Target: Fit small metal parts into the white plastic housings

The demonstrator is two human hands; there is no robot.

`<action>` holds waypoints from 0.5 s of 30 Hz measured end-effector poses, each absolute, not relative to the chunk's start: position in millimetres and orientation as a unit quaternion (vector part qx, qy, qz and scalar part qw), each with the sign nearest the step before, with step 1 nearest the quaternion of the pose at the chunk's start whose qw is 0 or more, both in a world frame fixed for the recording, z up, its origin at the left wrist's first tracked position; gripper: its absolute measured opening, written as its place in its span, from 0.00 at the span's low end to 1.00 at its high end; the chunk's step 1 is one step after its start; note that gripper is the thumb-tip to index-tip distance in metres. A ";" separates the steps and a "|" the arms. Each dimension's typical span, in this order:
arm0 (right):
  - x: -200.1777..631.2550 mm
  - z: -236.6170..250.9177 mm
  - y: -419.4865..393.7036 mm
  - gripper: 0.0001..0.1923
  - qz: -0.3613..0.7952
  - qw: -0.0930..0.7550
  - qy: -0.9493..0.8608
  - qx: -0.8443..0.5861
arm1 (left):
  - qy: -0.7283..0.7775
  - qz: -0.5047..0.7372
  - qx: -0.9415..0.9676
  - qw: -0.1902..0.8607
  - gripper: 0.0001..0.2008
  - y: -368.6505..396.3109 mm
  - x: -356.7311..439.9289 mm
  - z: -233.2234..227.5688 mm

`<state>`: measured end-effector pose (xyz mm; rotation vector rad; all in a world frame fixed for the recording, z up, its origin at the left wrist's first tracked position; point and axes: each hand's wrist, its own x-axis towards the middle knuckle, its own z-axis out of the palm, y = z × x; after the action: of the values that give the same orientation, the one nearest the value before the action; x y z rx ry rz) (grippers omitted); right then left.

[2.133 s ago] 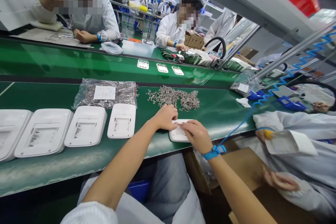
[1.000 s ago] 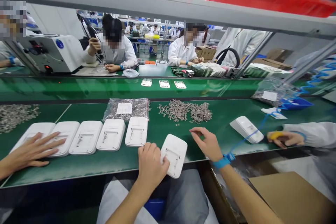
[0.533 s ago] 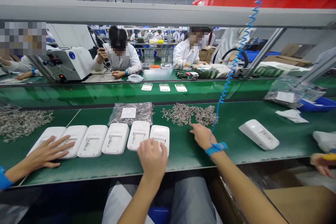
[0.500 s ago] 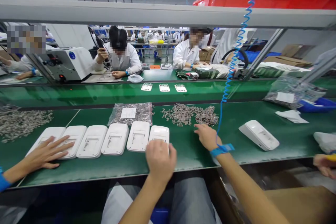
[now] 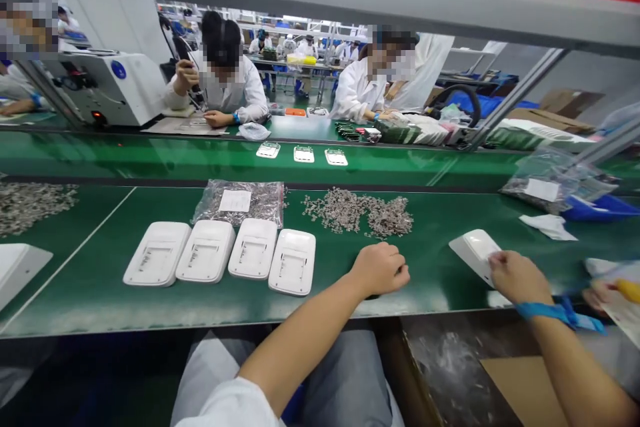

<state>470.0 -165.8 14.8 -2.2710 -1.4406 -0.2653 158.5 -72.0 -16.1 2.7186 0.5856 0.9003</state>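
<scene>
My right hand [image 5: 515,275], with a blue strap [image 5: 543,311] on the wrist, grips the near end of a lone white plastic housing [image 5: 470,248] lying on the green table [image 5: 100,280] at the right. My left hand [image 5: 380,269] is a closed fist resting on the table, just in front of a loose pile of small metal parts [image 5: 357,212]; I cannot see anything in it. Left of that hand lies a row of several white housings [image 5: 293,260], face down and side by side.
A clear bag of metal parts [image 5: 240,202] lies behind the row. Another parts pile [image 5: 30,203] and one more housing [image 5: 20,267] are at far left. Three small boards [image 5: 301,154] sit on the far belt. A co-worker's hand [image 5: 603,292] is at the right edge.
My left hand left the housing it had pushed into the row and moved right to the parts pile. My right hand went from the pile to the lone housing. The neighbour's hand at left is gone.
</scene>
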 end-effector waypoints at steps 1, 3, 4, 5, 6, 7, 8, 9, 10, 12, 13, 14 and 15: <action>463.6 12.5 -163.3 0.13 -0.077 0.211 -0.524 -0.822 | 0.214 0.309 0.920 0.115 0.11 -72.6 158.0 -15.5; 436.2 10.6 -158.9 0.10 -0.035 0.193 -0.533 -0.823 | 0.249 0.317 0.906 0.125 0.11 -72.5 159.1 -13.8; 416.7 11.3 -157.4 0.08 -0.011 0.202 -0.541 -0.816 | 0.266 0.322 0.899 0.131 0.10 -72.0 160.0 -13.0; 395.0 13.1 -156.2 0.06 0.024 0.216 -0.543 -0.811 | 0.283 0.324 0.892 0.137 0.11 -71.3 160.6 -12.2; 372.7 16.0 -155.1 0.03 0.079 0.230 -0.543 -0.804 | 0.296 0.324 0.886 0.146 0.12 -70.5 160.7 -11.4; 351.6 19.8 -153.9 0.03 0.138 0.252 -0.538 -0.792 | 0.305 0.319 0.884 0.156 0.13 -69.8 160.2 -10.7; 332.9 24.2 -152.3 0.05 0.182 0.267 -0.536 -0.780 | 0.308 0.310 0.884 0.167 0.12 -69.0 158.9 -9.9; 317.7 29.0 -150.3 0.06 0.194 0.275 -0.549 -0.765 | 0.307 0.299 0.886 0.178 0.10 -68.0 157.1 -9.1; 306.3 33.6 -148.2 0.06 0.170 0.278 -0.574 -0.751 | 0.304 0.290 0.888 0.188 0.09 -66.6 154.7 -8.1; 294.1 41.3 -144.5 0.06 0.074 0.270 -0.629 -0.725 | 0.303 0.280 0.886 0.212 0.08 -62.5 149.5 -6.4; 291.8 43.7 -143.3 0.06 0.033 0.261 -0.653 -0.711 | 0.305 0.276 0.883 0.227 0.08 -59.9 146.9 -5.8; 291.0 45.0 -142.6 0.06 0.008 0.250 -0.672 -0.697 | 0.307 0.271 0.880 0.242 0.09 -57.2 144.6 -5.4; 291.0 45.1 -142.4 0.06 -0.001 0.238 -0.686 -0.688 | 0.306 0.266 0.878 0.255 0.09 -54.6 142.7 -5.2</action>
<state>291.0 -142.4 45.1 -1.8847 -1.8789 -0.0025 142.7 -54.6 -5.2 2.3830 0.8318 0.7217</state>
